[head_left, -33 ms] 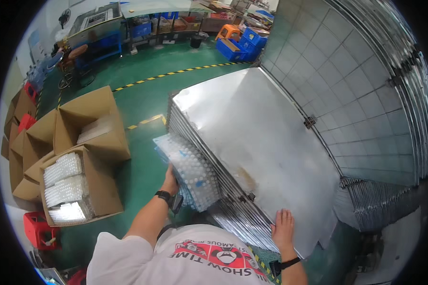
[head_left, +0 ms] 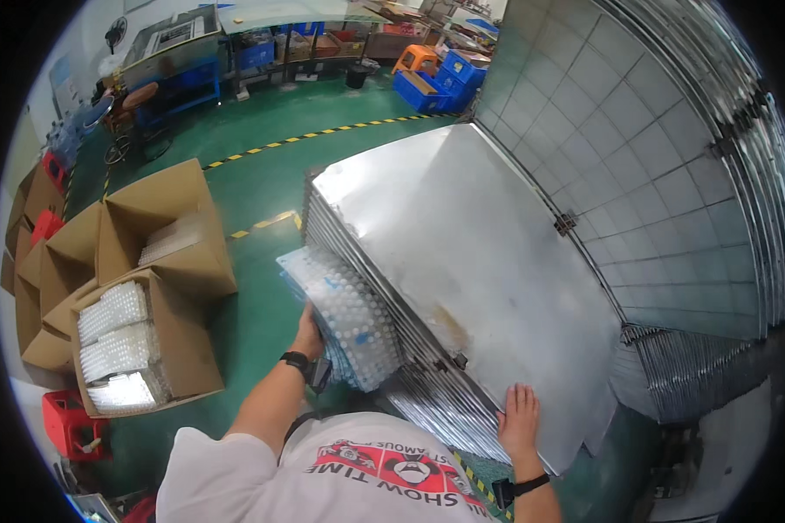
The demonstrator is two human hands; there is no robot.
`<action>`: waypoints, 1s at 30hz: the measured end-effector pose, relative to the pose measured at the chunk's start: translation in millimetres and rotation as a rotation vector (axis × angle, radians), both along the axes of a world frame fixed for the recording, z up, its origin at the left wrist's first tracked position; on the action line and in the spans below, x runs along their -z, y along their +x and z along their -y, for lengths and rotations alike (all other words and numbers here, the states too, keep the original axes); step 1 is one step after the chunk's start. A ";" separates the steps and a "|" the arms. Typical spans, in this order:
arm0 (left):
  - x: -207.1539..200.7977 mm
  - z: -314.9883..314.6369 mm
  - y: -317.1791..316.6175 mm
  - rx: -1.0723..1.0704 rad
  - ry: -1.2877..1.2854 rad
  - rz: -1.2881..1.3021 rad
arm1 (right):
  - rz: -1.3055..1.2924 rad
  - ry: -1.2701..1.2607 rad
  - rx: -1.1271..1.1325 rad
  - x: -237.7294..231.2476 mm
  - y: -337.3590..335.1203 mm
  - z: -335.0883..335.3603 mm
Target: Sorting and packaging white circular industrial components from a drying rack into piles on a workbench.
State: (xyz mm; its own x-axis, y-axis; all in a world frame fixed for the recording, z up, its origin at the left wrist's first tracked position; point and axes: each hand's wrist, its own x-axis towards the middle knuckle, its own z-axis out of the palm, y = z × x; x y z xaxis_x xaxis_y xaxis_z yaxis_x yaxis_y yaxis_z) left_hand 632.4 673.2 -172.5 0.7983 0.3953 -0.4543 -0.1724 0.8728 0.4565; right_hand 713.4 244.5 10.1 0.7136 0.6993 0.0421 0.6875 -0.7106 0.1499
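Observation:
My left hand (head_left: 307, 333) is closed on the near left edge of a stack of clear sheets covered in round dots (head_left: 351, 315), with blue showing along its edges and in a few patches. The stack is held tilted against the left side of a pile of metal-framed racks (head_left: 323, 213). Flat on the near end of the shiny metal panel (head_left: 488, 261) that tops this pile lies my right hand (head_left: 520, 418), fingers stretched out and holding nothing. A brownish stain marks the panel. My left thumb and fingertips are partly hidden by the sheets.
Open cardboard boxes (head_left: 196, 336) stand at the left; some hold similar dotted sheets (head_left: 118, 336). A raised grid rack (head_left: 628, 157) borders the panel's right side. Red stools (head_left: 70, 427) are at lower left. Blue crates (head_left: 452, 83) and a workbench (head_left: 174, 57) stand farther back.

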 end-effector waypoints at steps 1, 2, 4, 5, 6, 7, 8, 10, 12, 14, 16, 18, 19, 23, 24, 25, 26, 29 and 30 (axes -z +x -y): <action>-5.3 0.2 -0.8 0.007 -0.004 0.005 | 0.003 0.030 0.030 -8.9 -0.8 4.7; -11.3 -0.3 -1.2 0.018 -0.029 0.009 | 0.005 0.060 0.058 -20.0 -1.7 9.0; -27.2 -1.0 -3.7 0.037 -0.070 -0.010 | 0.195 0.050 0.092 -68.2 0.7 14.6; -26.7 -1.5 -5.3 0.034 -0.069 -0.004 | 0.379 0.055 0.024 -95.9 12.8 29.5; -22.0 -0.6 -2.9 0.038 -0.054 0.007 | 0.568 0.059 -0.033 -124.3 25.9 45.1; -16.8 1.3 2.6 0.051 -0.033 0.017 | 0.833 0.089 0.035 -157.2 34.7 40.2; -10.3 1.3 5.7 0.039 -0.054 0.060 | 0.965 0.209 0.136 -190.7 48.7 34.8; 7.2 -7.0 -3.3 0.056 -0.054 0.073 | 1.120 0.574 0.242 -234.1 80.0 -4.8; 14.9 -13.2 -16.6 0.059 -0.032 0.103 | 1.131 0.760 0.187 -244.7 114.4 -51.2; 10.3 -7.1 -14.3 0.073 0.019 0.083 | 0.909 0.695 0.086 -219.8 154.0 -71.2; -2.4 0.0 -8.7 0.096 0.078 0.033 | 0.265 0.817 -0.146 -157.4 185.7 -119.7; -7.3 1.7 -10.8 0.063 -0.063 0.055 | -0.062 0.541 -0.359 -95.5 196.1 -180.9; -9.1 2.0 -11.0 0.054 -0.206 0.081 | -0.107 0.428 -0.358 -69.7 198.6 -204.3; -23.0 16.6 -4.3 -0.084 -0.072 -0.031 | -0.283 0.153 -0.088 -0.5 227.9 -254.2; -27.1 17.2 -6.4 -0.095 -0.055 -0.027 | -0.359 0.126 -0.038 9.4 233.9 -260.9; -29.1 18.1 -9.1 -0.107 -0.040 -0.025 | -0.378 0.112 -0.061 12.2 228.2 -267.2; -27.3 16.8 -8.2 -0.106 -0.032 -0.059 | -0.357 0.085 -0.054 14.6 219.8 -269.5; -0.7 18.5 -4.1 -0.103 -0.045 -0.094 | -0.338 0.046 -0.085 14.9 169.3 -275.7; 5.4 19.8 -0.3 -0.120 -0.064 -0.125 | -0.316 0.055 -0.091 13.0 148.1 -277.1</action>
